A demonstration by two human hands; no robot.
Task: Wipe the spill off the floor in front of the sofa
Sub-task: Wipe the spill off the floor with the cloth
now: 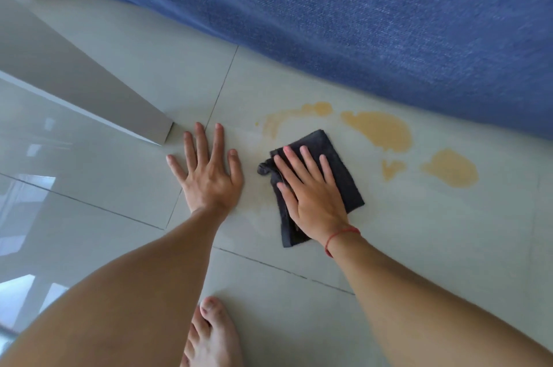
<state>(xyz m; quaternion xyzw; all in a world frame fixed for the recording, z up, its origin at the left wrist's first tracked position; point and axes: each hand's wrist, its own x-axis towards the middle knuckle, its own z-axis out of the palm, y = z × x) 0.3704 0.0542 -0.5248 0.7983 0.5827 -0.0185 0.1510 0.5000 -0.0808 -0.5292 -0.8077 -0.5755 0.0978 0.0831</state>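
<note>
The right hand [311, 196] lies flat with fingers spread on a dark folded cloth [335, 163], pressing it onto the pale tiled floor [419, 241]. The left hand [209, 169] rests palm down beside it, fingers splayed on bare tile. Yellowish spill [380, 130] patches lie just beyond and right of the cloth, along the floor's far edge below the blue sofa [359, 22]. A bare foot [209, 336] shows at the floor's near edge

no readable text, no labels, no brands, no numbers anywhere in view
</note>
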